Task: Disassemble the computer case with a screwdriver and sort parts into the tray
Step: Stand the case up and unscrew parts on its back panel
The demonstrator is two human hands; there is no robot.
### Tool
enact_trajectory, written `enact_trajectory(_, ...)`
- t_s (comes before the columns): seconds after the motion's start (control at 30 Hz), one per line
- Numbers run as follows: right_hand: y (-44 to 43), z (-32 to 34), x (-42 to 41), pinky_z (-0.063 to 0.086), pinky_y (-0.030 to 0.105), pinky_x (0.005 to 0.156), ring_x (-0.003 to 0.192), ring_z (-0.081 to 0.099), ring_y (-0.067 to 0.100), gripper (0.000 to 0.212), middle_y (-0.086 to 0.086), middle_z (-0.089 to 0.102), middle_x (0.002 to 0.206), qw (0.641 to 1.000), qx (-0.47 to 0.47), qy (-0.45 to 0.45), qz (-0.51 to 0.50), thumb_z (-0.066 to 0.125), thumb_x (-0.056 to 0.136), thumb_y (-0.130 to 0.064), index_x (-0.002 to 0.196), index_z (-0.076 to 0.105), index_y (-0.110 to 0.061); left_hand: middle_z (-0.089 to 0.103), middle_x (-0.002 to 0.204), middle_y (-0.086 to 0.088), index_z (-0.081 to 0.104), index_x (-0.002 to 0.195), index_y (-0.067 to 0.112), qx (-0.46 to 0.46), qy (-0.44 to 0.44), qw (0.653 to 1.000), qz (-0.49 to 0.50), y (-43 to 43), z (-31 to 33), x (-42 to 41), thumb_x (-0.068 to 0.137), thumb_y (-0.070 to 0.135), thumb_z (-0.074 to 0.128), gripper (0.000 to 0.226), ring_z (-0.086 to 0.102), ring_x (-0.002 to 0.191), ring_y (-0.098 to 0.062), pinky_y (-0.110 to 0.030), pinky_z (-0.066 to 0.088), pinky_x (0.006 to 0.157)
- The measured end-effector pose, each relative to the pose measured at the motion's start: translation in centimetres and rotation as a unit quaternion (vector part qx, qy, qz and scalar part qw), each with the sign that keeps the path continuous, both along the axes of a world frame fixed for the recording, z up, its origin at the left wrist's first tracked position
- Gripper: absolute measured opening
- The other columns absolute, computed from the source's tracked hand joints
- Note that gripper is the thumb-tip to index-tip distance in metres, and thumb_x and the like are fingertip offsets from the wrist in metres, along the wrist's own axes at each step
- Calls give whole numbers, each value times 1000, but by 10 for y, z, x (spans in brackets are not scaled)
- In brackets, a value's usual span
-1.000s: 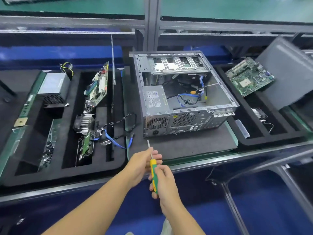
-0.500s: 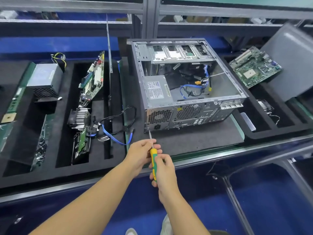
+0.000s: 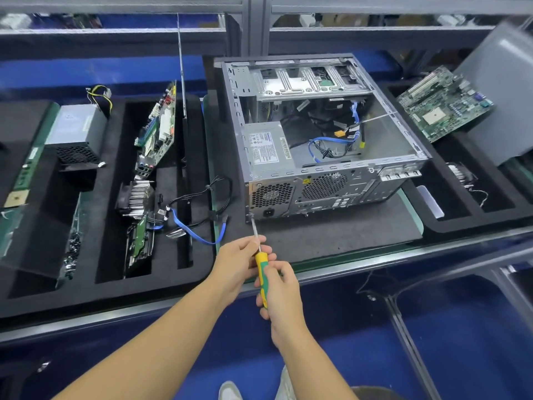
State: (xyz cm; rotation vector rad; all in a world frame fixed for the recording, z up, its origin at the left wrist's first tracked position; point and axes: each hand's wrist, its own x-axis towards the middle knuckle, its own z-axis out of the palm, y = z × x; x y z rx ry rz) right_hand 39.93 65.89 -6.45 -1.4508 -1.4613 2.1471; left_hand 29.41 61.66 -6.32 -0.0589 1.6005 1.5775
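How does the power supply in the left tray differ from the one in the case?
The tray supply lies loose in the left tray; the case supply sits inside the case. The tray supply shows yellow wires; the case supply shows a white label. Both are grey boxes.

Bright, even light — shadows I see are soft. Sheen along the table's (image 3: 418,253) metal edge. Grey panel (image 3: 501,90) at far right blurred, corners soft; shelf rails (image 3: 115,30) bow near the top — wide-angle distortion. Centre sharp.

left hand (image 3: 238,259): pinching screwdriver (image 3: 261,265) shaft | right hand (image 3: 281,293): gripping handle
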Motion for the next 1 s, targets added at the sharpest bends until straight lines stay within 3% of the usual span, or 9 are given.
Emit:
enact_trajectory(0.2, -2, 4, -1, 32, 26, 44, 55, 48, 15, 10, -4, 65, 71, 1000, 20, 7, -6, 55, 100, -34, 91, 57, -29, 76, 94, -10, 68, 112, 12, 3, -6, 1000, 9, 1, 0, 0, 105, 17, 46, 24, 75, 92, -26, -39, 61, 74)
enact_trajectory(0.3, -7, 4, 1, 40, 29, 51, 58, 51, 12, 12, -3, 68, 76, 994, 108, -19, 9, 55, 100, -37, 89, 54, -33, 76, 98, -9, 67, 115, 11, 15, -30, 999, 8, 0, 1, 0, 106, 16, 45, 24, 75, 94, -25, -40, 61, 78)
enact_trajectory(0.4, -11, 3, 3, 39, 20, 50, 57, 52, 4, 10, -5, 66, 78, 969, 237, -49, 47, 52, 100, -33, 92, 47, -36, 75, 103, -11, 67, 115, 11, 27, -54, 998, 3, 1, 4, -2, 103, 19, 51, 21, 74, 94, -25, -44, 61, 83)
enact_trajectory(0.47, -10, 3, 2, 39, 20, 52, 68, 57, 6, 15, -8, 65, 83, 949, 302, -58, 69, 52, 101, -28, 91, 44, -36, 76, 100, -10, 70, 110, 11, 18, -38, 999, -31, -2, 5, -2, 100, 26, 59, 21, 75, 90, -23, -37, 61, 78)
enact_trajectory(0.63, -7, 3, 1, 41, 19, 51, 71, 58, 8, 17, -7, 65, 82, 946, 314, -66, 48, 52, 99, -25, 85, 44, -32, 77, 93, -11, 77, 101, 9, -17, -5, 994, -106, -9, 5, 7, 87, 28, 75, 24, 75, 83, -19, -27, 58, 72)
enact_trajectory(0.73, -4, 1, 4, 43, 13, 51, 68, 60, 2, 10, -7, 67, 89, 973, 220, -56, 41, 58, 97, -34, 93, 49, -30, 76, 98, -18, 75, 101, 1, -27, -29, 996, -78, -9, 4, 4, 88, 21, 75, 24, 74, 91, -28, -36, 60, 83)
enact_trajectory(0.8, -4, 0, 10, 45, 17, 49, 62, 57, 6, 21, 2, 66, 94, 999, 44, -31, -7, 62, 96, -41, 101, 56, -21, 73, 103, -23, 71, 105, -6, -20, -55, 995, -76, -10, 4, 0, 90, 15, 72, 27, 73, 96, -31, -39, 58, 91)
enact_trajectory(0.9, -3, 0, 23, 44, 30, 45, 58, 56, 20, 48, 14, 64, 81, 979, -195, 48, -34, 52, 100, -50, 106, 63, -4, 73, 106, -22, 66, 114, -7, 11, -92, 991, -93, -11, 7, -4, 94, 8, 64, 24, 73, 98, -29, -36, 59, 86)
enact_trajectory(1.0, 1, 0, 27, 34, 28, 42, 52, 48, 16, 40, 7, 57, 69, 976, -203, 77, -16, 50, 104, -43, 101, 60, -4, 72, 113, -18, 58, 124, 0, 56, -123, 985, -107, -13, 12, -6, 100, 6, 53, 25, 70, 107, -28, -37, 57, 87)
